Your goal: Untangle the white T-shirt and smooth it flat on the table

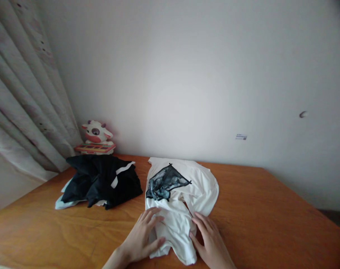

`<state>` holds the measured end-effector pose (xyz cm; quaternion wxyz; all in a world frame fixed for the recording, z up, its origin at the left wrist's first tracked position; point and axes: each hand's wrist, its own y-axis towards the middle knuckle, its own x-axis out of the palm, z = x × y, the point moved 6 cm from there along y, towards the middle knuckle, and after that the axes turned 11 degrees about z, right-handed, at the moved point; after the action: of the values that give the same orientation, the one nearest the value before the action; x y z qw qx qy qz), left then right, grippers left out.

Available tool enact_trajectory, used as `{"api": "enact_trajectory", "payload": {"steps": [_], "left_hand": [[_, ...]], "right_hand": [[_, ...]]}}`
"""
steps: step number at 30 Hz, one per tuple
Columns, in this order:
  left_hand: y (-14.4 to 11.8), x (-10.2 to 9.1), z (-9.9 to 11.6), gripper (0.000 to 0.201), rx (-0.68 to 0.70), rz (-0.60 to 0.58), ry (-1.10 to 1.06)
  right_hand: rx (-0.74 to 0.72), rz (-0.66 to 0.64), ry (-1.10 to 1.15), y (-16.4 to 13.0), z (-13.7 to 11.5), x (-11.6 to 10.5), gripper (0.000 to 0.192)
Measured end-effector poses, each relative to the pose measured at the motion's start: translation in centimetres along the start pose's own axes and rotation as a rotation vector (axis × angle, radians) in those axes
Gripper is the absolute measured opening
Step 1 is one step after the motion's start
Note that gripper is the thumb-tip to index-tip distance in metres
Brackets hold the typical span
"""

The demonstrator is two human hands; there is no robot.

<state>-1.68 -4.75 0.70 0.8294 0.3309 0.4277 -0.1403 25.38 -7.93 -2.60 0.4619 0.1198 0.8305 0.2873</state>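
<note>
A white T-shirt [200, 177] with a dark printed patch [170, 179] lies spread and partly bunched on the wooden table [256, 209]. Its near part is wrinkled and narrows toward me. My left hand [143, 233] rests on the shirt's left edge, fingers spread over the cloth. On the opposite side, my right hand [209, 237] touches the right edge of the bunched part, its fingers apart and slightly bent. Neither hand is closed round the cloth.
A heap of black clothing [102, 183] with a white stripe lies at the left, over some pale cloth [66, 201]. Behind it stands a cow-shaped toy keyboard [97, 138]. A patterned curtain [27, 86] hangs at the left; a white wall [187, 82] closes off the back.
</note>
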Motion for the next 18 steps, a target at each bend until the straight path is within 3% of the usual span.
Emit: {"api": "enact_trajectory", "payload": {"steps": [4, 5, 8, 13, 18], "left_hand": [[0.2, -0.6, 0.2, 0.060, -0.022, -0.050, -0.008], [0.3, -0.6, 0.3, 0.055, -0.030, -0.047, -0.009], [0.5, -0.6, 0.2, 0.033, -0.061, 0.004, -0.019], [0.3, -1.2, -0.2, 0.030, -0.125, 0.154, -0.107], [-0.8, -2.9, -1.9, 0.034, -0.343, 0.295, -0.312]], "right_hand": [[-0.030, -0.087, 0.035, 0.6, -1.2, -0.6, 0.059], [-0.027, -0.091, 0.041, 0.8, -1.3, -0.7, 0.054], [-0.009, -0.056, 0.064, 1.0, -1.6, -1.0, 0.013], [0.009, 0.079, 0.207, 0.4, -1.6, -1.7, 0.016], [0.299, 0.220, 0.396, -0.8, 0.5, -2.8, 0.030]]}}
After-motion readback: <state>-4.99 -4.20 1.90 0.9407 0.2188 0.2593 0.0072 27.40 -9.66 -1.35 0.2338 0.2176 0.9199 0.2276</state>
